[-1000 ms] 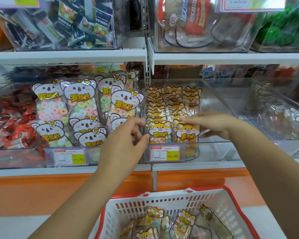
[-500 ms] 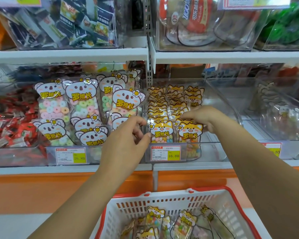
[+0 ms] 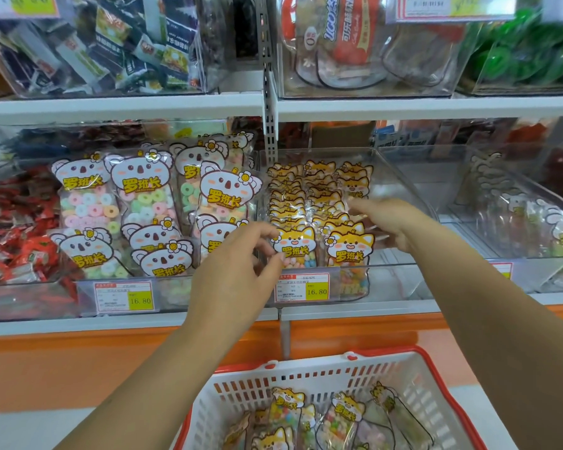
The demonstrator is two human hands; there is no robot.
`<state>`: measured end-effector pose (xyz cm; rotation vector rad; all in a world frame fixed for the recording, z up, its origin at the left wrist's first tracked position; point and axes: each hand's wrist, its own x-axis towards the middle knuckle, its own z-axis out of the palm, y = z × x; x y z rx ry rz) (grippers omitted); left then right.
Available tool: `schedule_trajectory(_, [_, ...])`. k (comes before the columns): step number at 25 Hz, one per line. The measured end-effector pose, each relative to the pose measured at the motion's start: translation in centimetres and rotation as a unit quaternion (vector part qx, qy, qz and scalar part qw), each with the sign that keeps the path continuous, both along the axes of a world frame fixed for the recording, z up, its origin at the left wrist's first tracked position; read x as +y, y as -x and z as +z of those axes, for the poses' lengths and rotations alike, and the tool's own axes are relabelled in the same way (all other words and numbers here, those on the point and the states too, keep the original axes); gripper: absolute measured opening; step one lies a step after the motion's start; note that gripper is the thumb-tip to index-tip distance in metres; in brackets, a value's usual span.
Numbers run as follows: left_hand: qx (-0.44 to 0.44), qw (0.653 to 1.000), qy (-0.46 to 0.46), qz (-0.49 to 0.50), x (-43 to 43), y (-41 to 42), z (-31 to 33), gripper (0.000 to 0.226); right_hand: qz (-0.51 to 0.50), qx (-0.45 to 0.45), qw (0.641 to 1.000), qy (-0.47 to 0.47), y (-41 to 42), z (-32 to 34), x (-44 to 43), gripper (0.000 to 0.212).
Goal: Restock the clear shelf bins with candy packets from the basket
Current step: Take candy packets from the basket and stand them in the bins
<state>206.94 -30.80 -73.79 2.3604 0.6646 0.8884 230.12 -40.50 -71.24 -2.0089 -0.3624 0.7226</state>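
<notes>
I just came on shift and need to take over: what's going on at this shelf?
A person is filling the clear bin with fox-faced candy packets. The left hand pinches the front-left packet at its edge, while the right hand, fingers straight, reaches over the right-hand row. More packets lie in the basket below, so the restocking isn't done.

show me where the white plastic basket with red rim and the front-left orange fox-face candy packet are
white plastic basket with red rim (image 3: pixel 306 380): head view, its slotted back wall
front-left orange fox-face candy packet (image 3: pixel 296 245): head view, the fox's face
</notes>
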Motion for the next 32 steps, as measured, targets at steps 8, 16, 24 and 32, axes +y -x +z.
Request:
schedule_trajectory(8, [0.004,1.0,-0.006,-0.004,0.0,0.2,0.0,0.025,0.184,-0.089,0.966,0.157,0.3,3.4,-2.7,0.053])
schedule_trajectory(16, [0.012,1.0,0.015,-0.003,0.2,1.1,0.2,0.023,0.216,-0.185,0.95,0.131,2.3,3.9,-2.3,0.008])
schedule_trajectory(24, [0.01,1.0,0.017,0.004,0.3,1.0,0.4,0.024,0.225,-0.171,0.957,0.056,5.7,-0.7,2.1,0.023])
schedule_trajectory(32, [0.019,1.0,-0.019,-0.005,0.1,1.0,0.4,0.027,0.265,-0.246,0.928,0.087,5.9,0.5,1.6,0.034])
